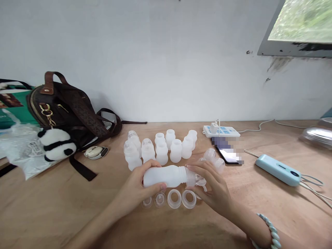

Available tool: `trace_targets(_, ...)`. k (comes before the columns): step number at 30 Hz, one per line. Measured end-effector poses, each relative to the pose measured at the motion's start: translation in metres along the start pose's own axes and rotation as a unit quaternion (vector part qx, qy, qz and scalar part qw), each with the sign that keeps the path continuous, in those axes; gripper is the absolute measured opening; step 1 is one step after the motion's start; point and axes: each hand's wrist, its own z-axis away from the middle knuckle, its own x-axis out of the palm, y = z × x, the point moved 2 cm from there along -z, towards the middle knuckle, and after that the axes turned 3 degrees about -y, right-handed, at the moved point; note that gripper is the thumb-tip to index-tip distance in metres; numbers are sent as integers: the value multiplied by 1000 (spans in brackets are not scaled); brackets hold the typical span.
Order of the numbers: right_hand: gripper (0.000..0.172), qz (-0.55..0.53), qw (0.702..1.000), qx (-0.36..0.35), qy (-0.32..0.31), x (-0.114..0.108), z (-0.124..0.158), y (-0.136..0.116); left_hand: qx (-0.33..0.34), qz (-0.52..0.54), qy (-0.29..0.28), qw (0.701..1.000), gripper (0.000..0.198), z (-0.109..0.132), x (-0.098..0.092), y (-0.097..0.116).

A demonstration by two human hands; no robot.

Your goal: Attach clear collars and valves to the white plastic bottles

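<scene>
A white baby bottle (166, 177) lies sideways above the table, its neck pointing right. Wrapped around its body, my left hand (141, 183) has the thumb in front. At the neck, the fingers of my right hand (214, 183) close on the translucent screw ring (190, 175), from which a clear teat (200, 180) sticks out. Just below the bottle lie loose screw rings (174, 199) and clear teats (160, 199). Behind it stand several uncapped white bottles (176, 151), with a few bottles under clear domed caps (148, 149) at the left. Loose clear caps (210, 154) sit behind my right hand.
On the wooden table (109, 211), a dark backpack (64, 107) with a panda charm (57, 144), a plastic bag (22, 148) and a watch (95, 152) occupy the left. Rightward are a power strip (228, 131), a phone (229, 154) and a blue corded device (278, 169).
</scene>
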Motion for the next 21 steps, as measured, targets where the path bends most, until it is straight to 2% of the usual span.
trace_targets(5,33,0,1000,-25,-3,2,0,-3,-9,78,-30,996,37,1,9,-7)
trace_targets(11,48,-12,998,-56,-19,1,1,-8,-77,154,-74,982,48,1,10,-15)
trace_targets(15,48,-23,997,-72,-8,0,0,-14,-111,173,-86,975,52,1,8,-18)
trace_targets(21,47,28,996,-85,5,-3,0,-18,-101,166,-98,976,53,2,8,-15)
